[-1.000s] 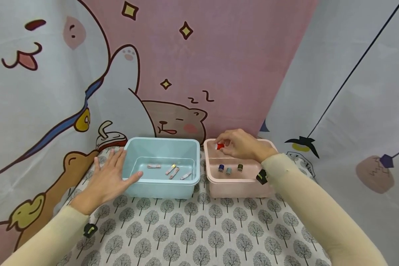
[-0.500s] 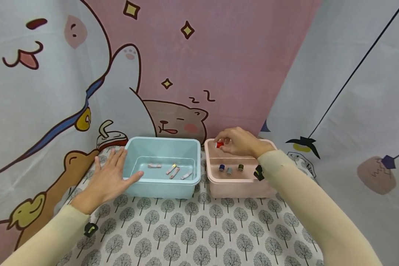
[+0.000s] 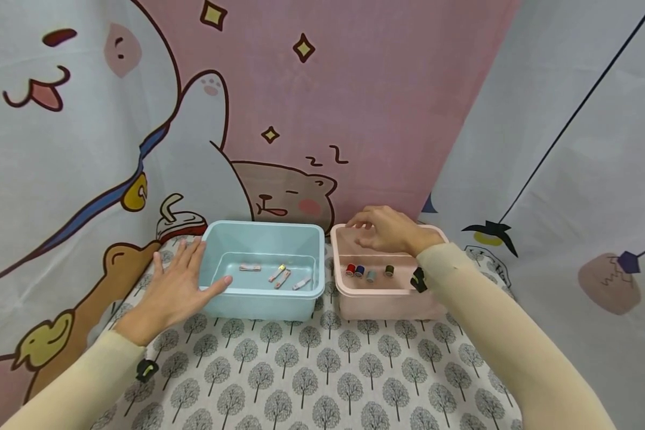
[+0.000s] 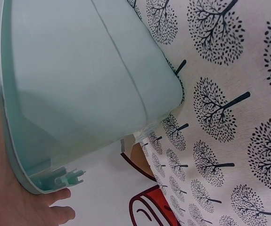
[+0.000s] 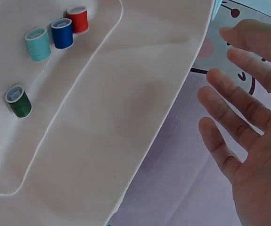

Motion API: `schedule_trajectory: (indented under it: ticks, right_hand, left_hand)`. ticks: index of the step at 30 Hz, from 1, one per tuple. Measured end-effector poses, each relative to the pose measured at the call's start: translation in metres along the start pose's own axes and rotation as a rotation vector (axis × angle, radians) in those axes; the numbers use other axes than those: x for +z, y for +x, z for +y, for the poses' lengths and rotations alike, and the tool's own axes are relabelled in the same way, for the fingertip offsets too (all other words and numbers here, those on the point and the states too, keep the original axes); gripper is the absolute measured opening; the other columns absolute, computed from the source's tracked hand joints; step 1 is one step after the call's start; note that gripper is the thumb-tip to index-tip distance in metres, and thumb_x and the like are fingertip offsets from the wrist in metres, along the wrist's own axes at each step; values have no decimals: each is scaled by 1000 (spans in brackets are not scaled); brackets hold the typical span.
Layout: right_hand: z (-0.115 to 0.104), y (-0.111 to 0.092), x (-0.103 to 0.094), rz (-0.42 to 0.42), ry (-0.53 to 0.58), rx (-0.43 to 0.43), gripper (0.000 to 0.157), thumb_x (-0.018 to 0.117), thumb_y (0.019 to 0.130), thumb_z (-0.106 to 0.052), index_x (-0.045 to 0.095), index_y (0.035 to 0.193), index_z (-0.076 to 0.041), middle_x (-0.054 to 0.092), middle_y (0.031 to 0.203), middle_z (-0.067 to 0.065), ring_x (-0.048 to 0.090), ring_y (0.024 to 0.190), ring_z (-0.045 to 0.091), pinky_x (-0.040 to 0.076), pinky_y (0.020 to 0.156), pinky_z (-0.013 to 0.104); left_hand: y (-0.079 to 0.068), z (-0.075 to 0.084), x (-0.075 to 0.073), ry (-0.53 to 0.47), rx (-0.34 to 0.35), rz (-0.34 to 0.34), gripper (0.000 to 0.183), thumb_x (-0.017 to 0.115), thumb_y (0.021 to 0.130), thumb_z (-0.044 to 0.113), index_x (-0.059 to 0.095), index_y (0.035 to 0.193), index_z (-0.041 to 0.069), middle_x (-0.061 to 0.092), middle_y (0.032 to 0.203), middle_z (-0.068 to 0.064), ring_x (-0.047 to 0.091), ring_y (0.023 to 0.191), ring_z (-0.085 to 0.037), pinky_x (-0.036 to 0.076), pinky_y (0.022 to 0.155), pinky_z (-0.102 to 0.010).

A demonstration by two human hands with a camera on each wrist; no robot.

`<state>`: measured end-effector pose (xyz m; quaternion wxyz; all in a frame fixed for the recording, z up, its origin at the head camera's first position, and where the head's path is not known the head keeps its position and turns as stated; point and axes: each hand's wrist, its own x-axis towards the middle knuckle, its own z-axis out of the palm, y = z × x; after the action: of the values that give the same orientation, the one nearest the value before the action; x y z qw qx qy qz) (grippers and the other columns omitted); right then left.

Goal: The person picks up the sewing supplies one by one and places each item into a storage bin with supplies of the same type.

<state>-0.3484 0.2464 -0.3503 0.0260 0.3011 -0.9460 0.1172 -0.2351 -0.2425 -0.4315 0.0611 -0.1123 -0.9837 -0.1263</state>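
Above the back of the pink bin (image 3: 389,301), my right hand (image 3: 389,232) hovers with its fingers loosely spread and nothing between them. Inside that bin are a red thread spool (image 5: 78,20), a blue spool (image 5: 62,34), a light teal spool (image 5: 37,45) and a dark green spool (image 5: 19,101). The red one sits close beside the blue one. My left hand (image 3: 172,289) rests at the left rim of the light blue bin (image 3: 258,306), fingers straight and spread. Several small nail clippers (image 3: 282,279) lie on that bin's floor.
The two bins stand side by side with a narrow gap between them. Under them is a cloth (image 3: 301,382) printed with trees. A cartoon-printed curtain (image 3: 398,107) hangs right behind the bins and along both sides.
The red spool has left my right fingers and dropped into the pink bin beside the blue spool. My right fingers have opened. The left hand has stayed in place.
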Motion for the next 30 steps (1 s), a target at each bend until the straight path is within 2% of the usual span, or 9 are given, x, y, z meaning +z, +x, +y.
schedule_trajectory:
  ticks: [8, 17, 21, 30]
  right_hand:
    - [-1, -5, -2, 14, -3, -1, 43, 85, 102, -30, 82, 144, -32, 80, 142, -1, 77, 116, 24, 67, 98, 55]
    - [-1, -16, -6, 27, 17, -3, 43, 84, 104, -33, 81, 147, -29, 78, 146, 0, 76, 128, 32, 66, 104, 59]
    - [-3, -22, -9, 42, 14, -7, 43, 84, 104, -34, 81, 146, -28, 78, 146, 0, 75, 130, 31, 65, 107, 59]
    - [-10, -41, -8, 78, 18, 4, 41, 79, 110, -44, 79, 148, -29, 76, 142, -1, 74, 124, 27, 67, 104, 56]
  left_hand:
    - [-1, 0, -1, -6, -3, -2, 119, 49, 111, 84, 16, 185, -4, 10, 195, -28, 6, 181, -58, -8, 134, -94]
    - [-1, -1, -2, -7, 3, -5, 118, 46, 112, 83, 14, 185, -3, 8, 195, -27, 4, 181, -58, -11, 134, -93]
    - [-1, -1, -2, -10, 2, -13, 118, 46, 112, 84, 13, 185, -3, 6, 195, -27, 3, 181, -58, -12, 133, -93]
    - [-2, 0, -2, -11, 0, -18, 118, 45, 112, 84, 13, 185, -2, 6, 196, -24, 4, 181, -58, -14, 134, -92]
